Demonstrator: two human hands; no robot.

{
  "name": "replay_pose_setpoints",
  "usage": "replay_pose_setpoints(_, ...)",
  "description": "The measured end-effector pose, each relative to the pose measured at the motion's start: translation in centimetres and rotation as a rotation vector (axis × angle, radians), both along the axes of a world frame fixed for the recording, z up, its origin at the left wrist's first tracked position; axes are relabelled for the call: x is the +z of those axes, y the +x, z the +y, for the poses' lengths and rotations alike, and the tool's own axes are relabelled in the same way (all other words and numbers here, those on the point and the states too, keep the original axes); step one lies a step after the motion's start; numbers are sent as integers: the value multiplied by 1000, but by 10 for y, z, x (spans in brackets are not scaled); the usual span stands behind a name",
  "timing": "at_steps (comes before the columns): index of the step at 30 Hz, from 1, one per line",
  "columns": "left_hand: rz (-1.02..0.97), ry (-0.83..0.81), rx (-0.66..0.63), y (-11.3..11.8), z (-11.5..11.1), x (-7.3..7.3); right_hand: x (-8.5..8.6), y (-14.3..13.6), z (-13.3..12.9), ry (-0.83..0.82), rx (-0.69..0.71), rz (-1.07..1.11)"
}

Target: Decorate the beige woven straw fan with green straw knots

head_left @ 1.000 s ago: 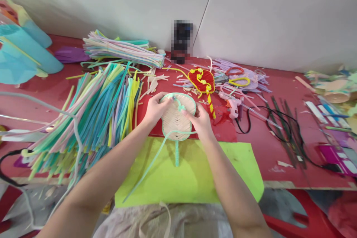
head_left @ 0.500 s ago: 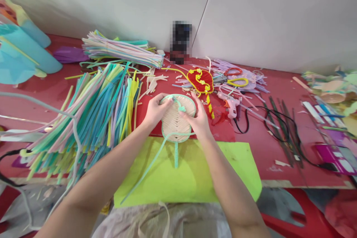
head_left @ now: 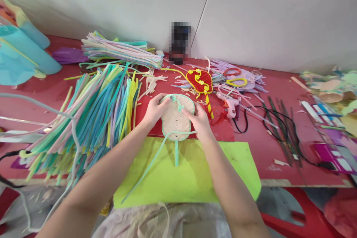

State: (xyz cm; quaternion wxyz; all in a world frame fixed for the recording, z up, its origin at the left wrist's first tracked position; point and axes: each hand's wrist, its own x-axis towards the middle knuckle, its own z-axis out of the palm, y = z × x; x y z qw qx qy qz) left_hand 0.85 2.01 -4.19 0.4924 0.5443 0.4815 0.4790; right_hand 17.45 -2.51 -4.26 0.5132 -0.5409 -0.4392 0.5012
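Note:
Between both hands is a small fan (head_left: 176, 121), cream and made of pipe cleaners, with a mint-green edge and a green handle (head_left: 176, 153) pointing toward me. My left hand (head_left: 157, 108) grips its upper left rim, the thumb lying on the face by a green flower-like curl (head_left: 175, 98). My right hand (head_left: 198, 119) holds the right rim, its thumb tip at a second green curl (head_left: 180, 107). A long mint pipe cleaner (head_left: 150, 165) runs from near my right wrist across the fan and down left. Fingers behind the fan are hidden.
A yellow-green sheet (head_left: 223, 171) lies under my forearms. Left are bundled pipe cleaners (head_left: 97, 100). Beyond my hands lie a red and yellow fan (head_left: 199, 81), scissors (head_left: 237, 82) and a pink glue gun (head_left: 231, 105); its black cable (head_left: 299, 145) crosses the right side.
My right fingers have drawn in closer around the fan's right rim, the thumb still at the curl. My left hand keeps its grip. The view has shifted slightly.

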Motion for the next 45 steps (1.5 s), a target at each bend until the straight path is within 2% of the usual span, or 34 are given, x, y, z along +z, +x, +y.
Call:
replay_pose_setpoints(7, -101, 3, -5, 0, 6, -10, -4, 0, 2, -10, -68, 6)
replay_pose_setpoints(11, -81, 17, -33, -1, 7, -11, -3, 4, 0, 41, -67, -157)
replay_pose_setpoints(17, 130, 65, 71, -4, 6, -18, 3, 19, -5, 191, -261, -640)
replay_pose_setpoints(20, 333, 215, 178, -9, 6, -9, 6, 30, -5, 283, -254, -741)
replay_pose_setpoints(22, 438, 279, 210, -13, 2, 6, 10, 37, -6, 278, -156, -727)
replay_pose_setpoints(23, 471, 273, 180, -16, -4, 16, 13, 40, -7, 260, -71, -707)
replay_pose_setpoints(25, 566, 234, 15, -21, -22, 35, 19, 44, -12, 232, 112, -672)
replay_pose_setpoints(27, 742, 217, -144, -24, -49, 48, 23, 47, -19, 247, 272, -660)
replay_pose_setpoints(29, 926, 194, -225, -24, -78, 52, 25, 47, -27, 258, 382, -654)
replay_pose_setpoints(31, 1059, 175, -258, -23, -101, 45, 23, 47, -33, 236, 446, -651)
replay_pose_setpoints(33, 1123, 113, -279, -22, -113, 33, 20, 46, -36, 220, 450, -641)
replay_pose_setpoints(35, 1107, 64, -286, -23, -116, 23, 17, 46, -37, 217, 429, -610)
replay_pose_setpoints(37, 1055, 45, -268, -26, -115, 20, 17, 47, -36, 205, 423, -546)
replay_pose_setpoints(40, 983, 99, -264, -30, -116, 32, 23, 50, -36, 155, 386, -381)
replay_pose_setpoints(43, 948, 225, -317, -33, -123, 54, 30, 52, -34, 82, 308, -182)
replay_pose_setpoints(45, 946, 300, -299, -34, -127, 69, 33, 52, -33, 31, 272, -64)
